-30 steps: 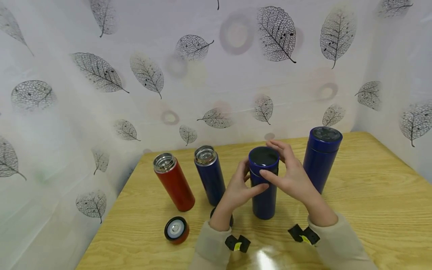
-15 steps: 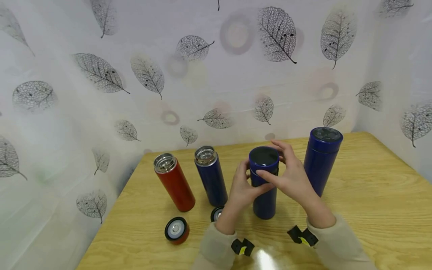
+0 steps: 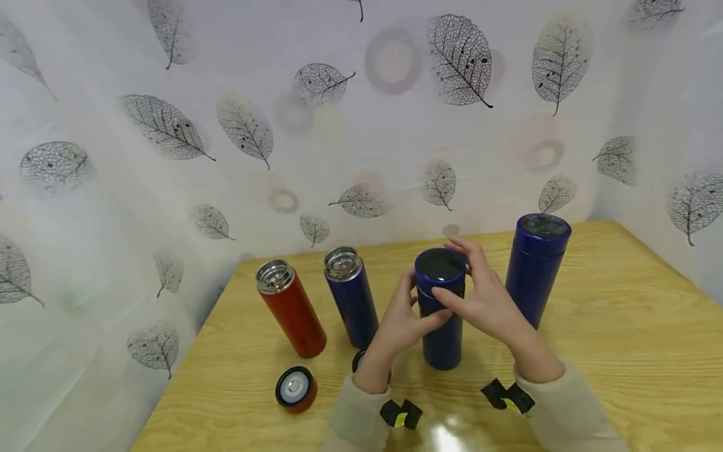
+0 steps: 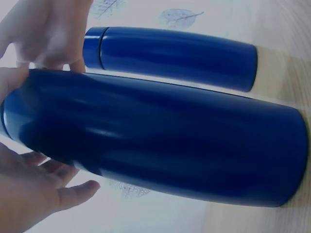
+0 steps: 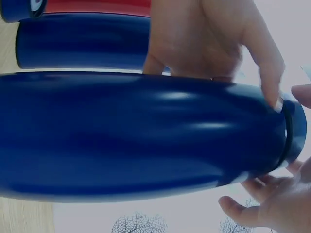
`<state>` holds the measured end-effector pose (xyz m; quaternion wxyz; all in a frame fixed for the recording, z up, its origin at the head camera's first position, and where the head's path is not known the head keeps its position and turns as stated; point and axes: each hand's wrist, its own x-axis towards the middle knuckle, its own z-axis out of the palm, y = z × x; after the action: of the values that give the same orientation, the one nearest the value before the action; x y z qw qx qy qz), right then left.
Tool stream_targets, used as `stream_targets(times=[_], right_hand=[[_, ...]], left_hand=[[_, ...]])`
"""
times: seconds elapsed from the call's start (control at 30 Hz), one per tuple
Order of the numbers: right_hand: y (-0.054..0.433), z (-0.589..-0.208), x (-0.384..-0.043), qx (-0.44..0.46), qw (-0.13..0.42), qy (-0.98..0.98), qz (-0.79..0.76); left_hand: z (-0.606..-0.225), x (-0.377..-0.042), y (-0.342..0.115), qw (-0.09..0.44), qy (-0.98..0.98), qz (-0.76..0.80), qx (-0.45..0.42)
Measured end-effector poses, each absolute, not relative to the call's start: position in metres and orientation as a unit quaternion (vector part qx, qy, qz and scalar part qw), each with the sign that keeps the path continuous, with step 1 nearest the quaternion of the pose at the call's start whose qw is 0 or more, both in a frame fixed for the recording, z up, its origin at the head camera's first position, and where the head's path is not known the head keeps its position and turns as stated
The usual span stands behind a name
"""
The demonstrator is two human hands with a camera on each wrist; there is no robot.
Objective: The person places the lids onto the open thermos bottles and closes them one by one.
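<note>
Both hands were grasping the same blue bottle (image 3: 442, 345), which stood upright at the near centre of the wooden table (image 3: 615, 301), its base seemingly resting on the wood. Taking that bottle as the hub of a clock, with twelve straight away from the person, the left hand (image 3: 405, 321) came in from about eight and curled round the body just under the seam, thumb across the front, a hold that looked meant to steady the body. The right hand (image 3: 487, 304) came from about four and sat higher, thumb and fingers bent round the dark-topped lid (image 3: 440, 265), probably so that lid and body could be handled separately; whether the lid was fully seated could not be told. At two o'clock stood a lidded blue bottle (image 3: 533, 282), apart from the hands. At ten stood an open navy bottle (image 3: 353, 307), and beyond it, nearer nine, an open red bottle (image 3: 295, 317), both showing bare steel mouths. A red lid (image 3: 296, 390) lay inner side up at eight, just on the near side of the red bottle, perhaps keeping the two together. A dark lid (image 3: 358, 360), mostly hidden by the left wrist, lay near the navy bottle's base.
</note>
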<state>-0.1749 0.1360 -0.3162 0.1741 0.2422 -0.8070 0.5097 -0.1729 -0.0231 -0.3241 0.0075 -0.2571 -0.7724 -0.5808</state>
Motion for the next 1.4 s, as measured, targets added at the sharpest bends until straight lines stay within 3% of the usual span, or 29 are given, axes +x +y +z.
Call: stream_targets(times=[0.27, 0.77, 1.2, 1.4], right_hand=[[0.141, -0.315, -0.175, 0.285, 0.168, -0.787, 0.520], [0.133, -0.318, -0.176, 0.199, 0.205, -0.808, 0.516], [0.144, -0.315, -0.174, 0.277, 0.121, -0.790, 0.534], [0.142, -0.314, -0.174, 0.264, 0.138, -0.794, 0.531]], left_hand=[[-0.318, -0.171, -0.027, -0.017, -0.770, -0.578, -0.269], [-0.353, -0.188, -0.016, 0.059, -0.781, -0.573, -0.241], [-0.345, -0.188, -0.024, -0.008, -0.761, -0.589, -0.272], [-0.346, -0.188, -0.023, 0.010, -0.768, -0.584, -0.262]])
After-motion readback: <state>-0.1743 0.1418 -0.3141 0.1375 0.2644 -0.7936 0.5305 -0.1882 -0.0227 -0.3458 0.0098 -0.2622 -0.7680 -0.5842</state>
